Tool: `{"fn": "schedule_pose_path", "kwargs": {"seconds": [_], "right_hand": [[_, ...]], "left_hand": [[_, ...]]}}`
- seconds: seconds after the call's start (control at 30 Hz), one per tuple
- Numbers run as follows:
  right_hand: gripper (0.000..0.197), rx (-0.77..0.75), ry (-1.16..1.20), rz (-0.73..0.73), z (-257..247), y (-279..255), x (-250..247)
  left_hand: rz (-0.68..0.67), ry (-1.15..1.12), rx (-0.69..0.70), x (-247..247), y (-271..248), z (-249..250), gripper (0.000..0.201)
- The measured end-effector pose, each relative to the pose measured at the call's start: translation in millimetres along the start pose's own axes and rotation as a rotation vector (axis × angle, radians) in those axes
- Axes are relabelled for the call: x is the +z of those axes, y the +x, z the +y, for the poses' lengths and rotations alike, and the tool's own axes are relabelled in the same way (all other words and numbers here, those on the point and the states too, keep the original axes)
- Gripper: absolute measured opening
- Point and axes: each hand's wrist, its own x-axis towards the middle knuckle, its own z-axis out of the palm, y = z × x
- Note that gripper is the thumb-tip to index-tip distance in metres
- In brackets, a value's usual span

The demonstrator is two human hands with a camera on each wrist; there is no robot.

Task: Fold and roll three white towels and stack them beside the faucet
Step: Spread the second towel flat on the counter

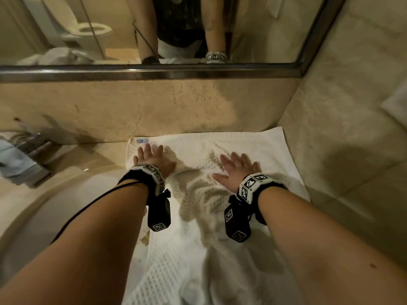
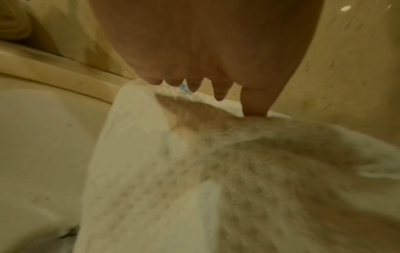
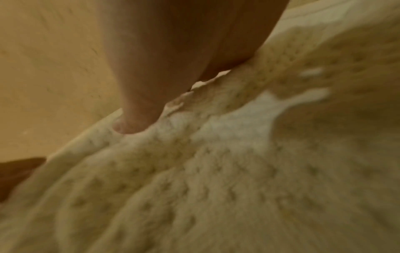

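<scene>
A white waffle-weave towel (image 1: 198, 148) lies spread on the beige stone counter, reaching the back wall and hanging toward me over the front edge. A small blue label (image 1: 142, 140) shows at its far left corner. My left hand (image 1: 152, 156) lies flat on the towel's left far part, fingers straight and spread (image 2: 218, 92). My right hand (image 1: 234, 169) presses flat on the towel's middle right, fingers straight (image 3: 129, 123). The towel (image 2: 194, 171) is wrinkled between and behind my wrists. The chrome faucet (image 1: 28, 148) stands at the far left.
A round white sink basin (image 1: 55, 205) lies left of the towel. A mirror (image 1: 154, 29) with a dark frame runs along the back wall and reflects a crumpled white towel and a toilet. A stone side wall (image 1: 352, 128) closes the right.
</scene>
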Motion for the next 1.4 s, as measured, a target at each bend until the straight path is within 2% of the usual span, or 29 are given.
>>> {"fn": "schedule_pose_path", "kwargs": {"seconds": [0.13,0.3,0.5,0.67,0.83,1.03,1.13,1.23,1.4], "right_hand": [[0.076,0.000,0.049,0.042,10,-40,-1],[0.075,-0.021,0.040,0.159,25,-114,16],[0.073,-0.108,0.084,0.238,41,-214,60],[0.063,-0.120,0.172,0.258,60,-282,121],[0.048,-0.032,0.084,0.168,80,-308,174],[0.022,-0.051,-0.008,0.209,87,-303,186],[0.025,-0.036,-0.104,0.198,91,-308,182],[0.030,0.010,-0.175,0.173,101,-314,177],[0.033,0.054,-0.154,0.146,106,-325,172]], "left_hand": [[0.043,0.056,-0.030,-6,-48,-14,0.076],[0.066,0.093,-0.070,5,-132,-23,0.066],[0.053,0.068,-0.125,61,-253,-46,0.049],[0.001,0.123,-0.238,115,-330,-74,0.048],[0.035,0.139,-0.200,141,-361,-89,0.036],[-0.018,0.289,-0.109,140,-367,-85,0.028],[-0.128,0.309,-0.103,146,-377,-88,0.028],[-0.215,0.405,-0.074,155,-387,-89,0.041],[-0.159,0.449,0.055,155,-398,-80,0.039]]}}
